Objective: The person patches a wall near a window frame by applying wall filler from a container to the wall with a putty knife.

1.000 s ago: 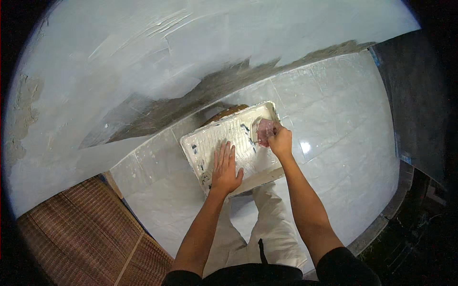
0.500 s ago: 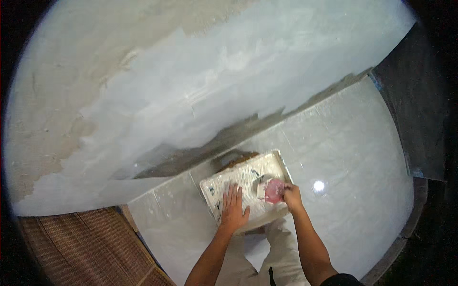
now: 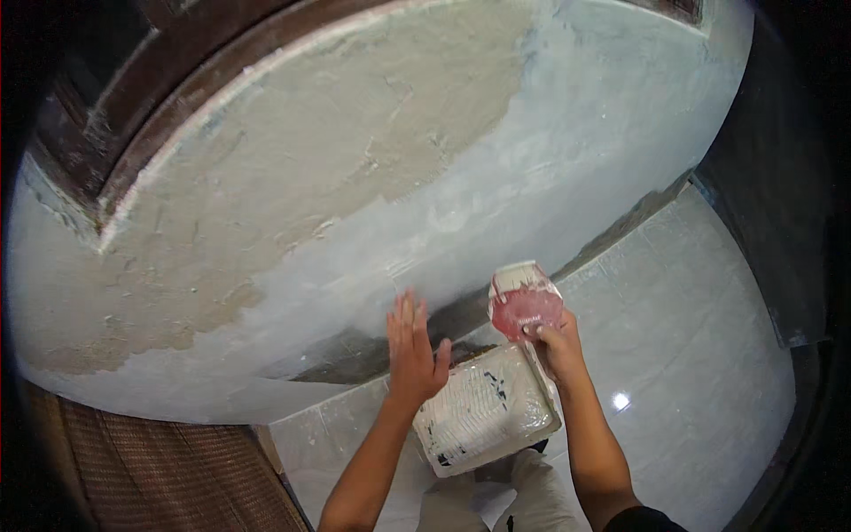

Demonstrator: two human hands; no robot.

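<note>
My right hand [image 3: 560, 348] is closed round the handle of a wide paintbrush [image 3: 526, 309] with a red body and a white, paint-coated end pointing up. I hold it just above the far right side of the paint tray [image 3: 483, 403]. White paint coats the tray's ribbed surface, with a few dark blue marks showing through. My left hand [image 3: 416, 359] is empty, its fingers stretched toward the wall [image 3: 390, 257]. It is over the tray's far left edge; I cannot tell whether the fingertips touch the wall. Pale fresh coating covers the lower wall, beige rough plaster the upper part.
The grey tiled floor [image 3: 691, 328] carries the tray between my legs and the wall. A brown woven mat [image 3: 168, 470] lies at the lower left. Dark wooden frames [image 3: 115, 151] edge the wall's top. At the right hangs a dark panel [image 3: 762, 204].
The paintbrush has lifted out of the tray and moved up toward the wall. My left hand has left the tray and reached forward. The view has tilted up, showing more wall.
</note>
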